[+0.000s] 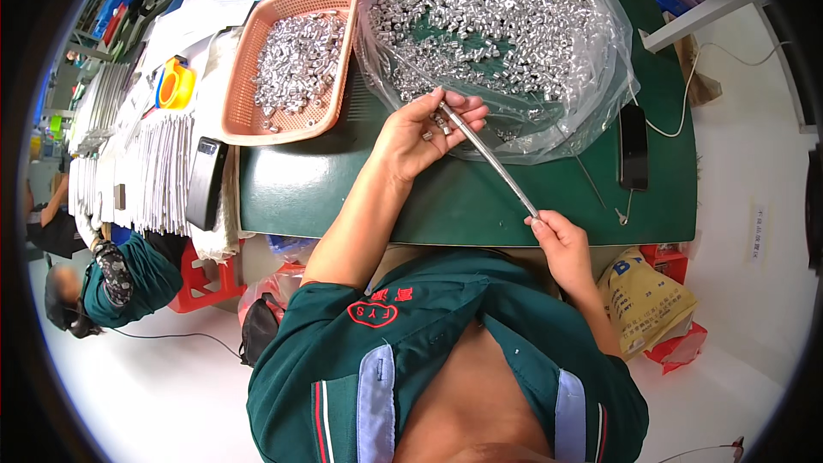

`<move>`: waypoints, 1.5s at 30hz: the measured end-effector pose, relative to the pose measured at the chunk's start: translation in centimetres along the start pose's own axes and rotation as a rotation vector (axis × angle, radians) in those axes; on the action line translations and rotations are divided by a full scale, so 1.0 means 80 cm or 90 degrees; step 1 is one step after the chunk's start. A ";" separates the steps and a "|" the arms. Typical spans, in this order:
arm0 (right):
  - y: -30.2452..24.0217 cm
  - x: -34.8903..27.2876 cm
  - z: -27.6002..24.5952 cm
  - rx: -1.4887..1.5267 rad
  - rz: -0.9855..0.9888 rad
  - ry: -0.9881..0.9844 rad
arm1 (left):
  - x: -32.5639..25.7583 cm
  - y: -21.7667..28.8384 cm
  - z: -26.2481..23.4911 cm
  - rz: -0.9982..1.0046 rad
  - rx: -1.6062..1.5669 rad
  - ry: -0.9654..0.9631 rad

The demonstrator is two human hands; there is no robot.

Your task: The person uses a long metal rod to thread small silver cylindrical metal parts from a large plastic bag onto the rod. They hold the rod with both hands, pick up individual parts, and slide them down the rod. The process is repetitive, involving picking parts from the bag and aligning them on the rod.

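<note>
My right hand (561, 244) pinches the lower end of a slim silver metal rod (495, 161). The rod slants up to the left, and its upper end meets the thumb and fingers of my left hand (420, 133). Several small shiny metal sleeves (439, 123) lie in the curled fingers of that hand. Whether its thumb grips the rod tip or a sleeve on it is too small to tell. Just beyond is a large clear plastic bag (549, 133), spread open with many such sleeves. To its left stands a peach plastic basket (244, 77) holding more of them.
Everything lies on a green table (291, 197). A black phone (633, 146) and a thin metal rod (591, 182) lie at right. At left are a dark oblong case (207, 182), stacked papers (163, 167) and a yellow tape roll (176, 86). Another person (129, 279) sits far left.
</note>
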State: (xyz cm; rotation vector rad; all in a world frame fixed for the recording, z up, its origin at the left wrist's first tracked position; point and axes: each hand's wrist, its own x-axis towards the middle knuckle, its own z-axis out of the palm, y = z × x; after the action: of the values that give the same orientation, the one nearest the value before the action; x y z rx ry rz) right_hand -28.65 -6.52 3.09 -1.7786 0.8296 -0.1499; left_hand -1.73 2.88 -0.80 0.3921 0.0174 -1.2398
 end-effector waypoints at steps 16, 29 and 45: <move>0.003 0.006 -0.007 0.458 0.286 -0.308 | 0.002 -0.009 0.000 0.089 -0.025 -0.063; 0.008 0.012 0.024 0.175 0.072 -0.074 | -0.001 -0.019 0.016 0.099 0.176 0.074; 0.001 0.001 -0.002 0.238 0.153 -0.145 | -0.002 0.016 0.005 0.144 -0.053 -0.031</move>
State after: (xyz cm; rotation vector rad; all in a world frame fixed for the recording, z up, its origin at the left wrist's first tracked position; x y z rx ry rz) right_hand -28.72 -6.71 3.09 -1.3076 0.7854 0.0536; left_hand -0.70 3.21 -0.02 0.2838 -0.0163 -1.0217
